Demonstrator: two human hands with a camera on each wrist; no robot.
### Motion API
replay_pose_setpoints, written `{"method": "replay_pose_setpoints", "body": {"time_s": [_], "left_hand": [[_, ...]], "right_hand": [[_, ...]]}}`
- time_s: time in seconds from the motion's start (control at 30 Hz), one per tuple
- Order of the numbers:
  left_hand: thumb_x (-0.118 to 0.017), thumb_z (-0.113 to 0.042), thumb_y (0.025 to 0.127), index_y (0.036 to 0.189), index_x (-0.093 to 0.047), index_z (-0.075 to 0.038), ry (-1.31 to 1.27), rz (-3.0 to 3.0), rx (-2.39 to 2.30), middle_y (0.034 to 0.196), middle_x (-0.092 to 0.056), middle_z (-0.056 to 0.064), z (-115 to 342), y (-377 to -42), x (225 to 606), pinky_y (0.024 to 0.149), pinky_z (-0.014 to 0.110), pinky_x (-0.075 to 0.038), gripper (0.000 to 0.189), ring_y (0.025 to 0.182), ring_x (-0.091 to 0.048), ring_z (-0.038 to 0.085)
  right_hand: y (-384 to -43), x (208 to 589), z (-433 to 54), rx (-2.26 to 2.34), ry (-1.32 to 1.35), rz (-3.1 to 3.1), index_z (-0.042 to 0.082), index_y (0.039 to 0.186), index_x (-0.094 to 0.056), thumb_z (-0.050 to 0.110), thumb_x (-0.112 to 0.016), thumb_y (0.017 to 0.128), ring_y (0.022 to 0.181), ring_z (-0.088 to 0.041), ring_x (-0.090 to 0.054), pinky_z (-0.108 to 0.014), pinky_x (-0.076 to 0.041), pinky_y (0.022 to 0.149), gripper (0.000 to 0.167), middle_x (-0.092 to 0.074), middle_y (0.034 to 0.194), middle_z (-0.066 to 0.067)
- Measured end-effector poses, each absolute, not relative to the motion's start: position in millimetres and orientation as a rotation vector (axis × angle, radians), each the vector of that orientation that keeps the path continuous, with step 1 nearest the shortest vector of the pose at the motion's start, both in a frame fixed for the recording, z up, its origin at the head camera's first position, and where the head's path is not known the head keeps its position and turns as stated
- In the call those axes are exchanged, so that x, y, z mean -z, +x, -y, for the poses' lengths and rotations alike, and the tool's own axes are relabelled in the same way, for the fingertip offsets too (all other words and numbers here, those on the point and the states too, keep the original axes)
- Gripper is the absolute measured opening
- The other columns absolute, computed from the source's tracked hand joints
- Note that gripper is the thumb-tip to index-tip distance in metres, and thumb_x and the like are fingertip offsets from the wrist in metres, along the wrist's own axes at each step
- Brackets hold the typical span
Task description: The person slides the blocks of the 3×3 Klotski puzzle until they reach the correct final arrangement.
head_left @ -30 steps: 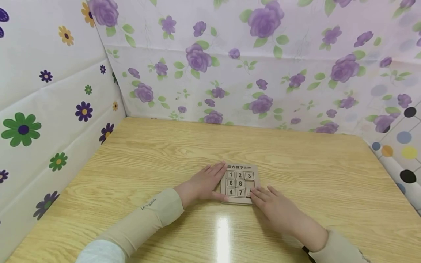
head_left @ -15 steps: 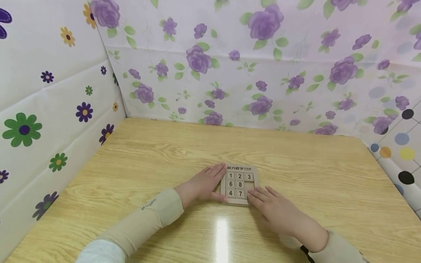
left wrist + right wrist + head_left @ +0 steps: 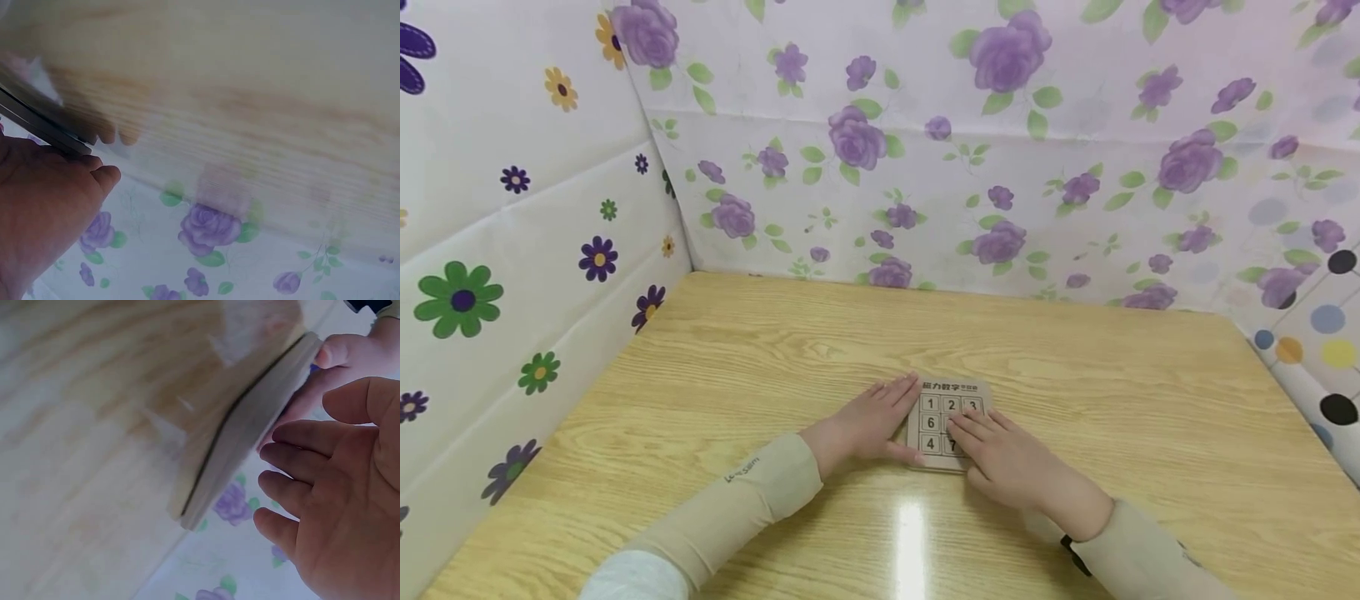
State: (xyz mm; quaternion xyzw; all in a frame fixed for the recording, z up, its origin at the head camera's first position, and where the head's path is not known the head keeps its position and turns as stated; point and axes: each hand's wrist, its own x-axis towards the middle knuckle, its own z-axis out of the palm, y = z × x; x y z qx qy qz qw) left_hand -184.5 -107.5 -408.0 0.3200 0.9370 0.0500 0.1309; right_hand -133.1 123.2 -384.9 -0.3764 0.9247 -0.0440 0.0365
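Observation:
A flat sliding number puzzle [image 3: 955,387] lies on the wooden table, its tiles 1, 2, 3, 6, 4 and 7 at least partly readable. My left hand [image 3: 867,423] rests against its left side, fingers straight along the edge and thumb at the lower left corner. Over the right part of the puzzle lies my right hand [image 3: 1017,462], its straight fingertips at the middle tiles, hiding the right column below the 3. In the right wrist view the right hand [image 3: 350,481] has extended fingers beside the puzzle's edge [image 3: 250,434]. The left wrist view shows the left hand [image 3: 47,206] at the puzzle's dark edge.
The wooden table [image 3: 820,333] ends at a white back cloth [image 3: 925,183] with purple roses. A flowered cloth [image 3: 497,233] hangs on the left, and a dotted cloth [image 3: 1322,333] on the right. Beige sleeves cover both forearms.
My right hand has moved left and slightly up from the lower right corner, onto the middle of the puzzle. The left hand keeps its place at the left edge.

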Motion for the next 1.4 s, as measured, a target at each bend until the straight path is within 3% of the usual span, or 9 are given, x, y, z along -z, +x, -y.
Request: {"method": "replay_pose_setpoints", "body": {"time_s": [0.33, 0.87, 1.4], "left_hand": [[-0.05, -0.072, 0.081, 0.153, -0.005, -0.007, 0.937, -2.726, -0.129, 0.16, 0.001, 0.009, 106, -185, 403, 0.121, 0.039, -0.008, 0.107, 0.148, -0.005, 0.022], [-0.05, -0.072, 0.08, 0.154, -0.004, -0.008, 0.9, -2.707, -0.145, 0.161, 0.003, 0.008, 107, -186, 400, 0.121, 0.038, -0.007, 0.108, 0.148, -0.003, 0.021], [-0.049, -0.072, 0.081, 0.153, -0.005, -0.007, 0.913, -2.702, -0.143, 0.161, 0.001, 0.008, 107, -183, 404, 0.121, 0.039, -0.008, 0.107, 0.148, -0.004, 0.022]], "right_hand": [[-142, 389, -127, 0.154, -1.103, -2.796, -0.003, 0.14, -0.043, 0.019, -0.045, 0.093, 0.139, -0.036, -0.032, -0.054, -0.024, 0.115, 0.052, -0.039, 0.148, -0.017], [-144, 385, -150, 0.162, -1.106, -2.825, -0.002, 0.137, -0.048, 0.017, -0.048, 0.091, 0.136, -0.037, -0.038, -0.058, -0.026, 0.113, 0.05, -0.045, 0.145, -0.017], [-143, 387, -113, 0.111, -1.144, -2.751, 0.001, 0.143, -0.04, 0.021, -0.046, 0.093, 0.14, -0.033, -0.031, -0.053, -0.023, 0.116, 0.054, -0.038, 0.15, -0.015]]}}
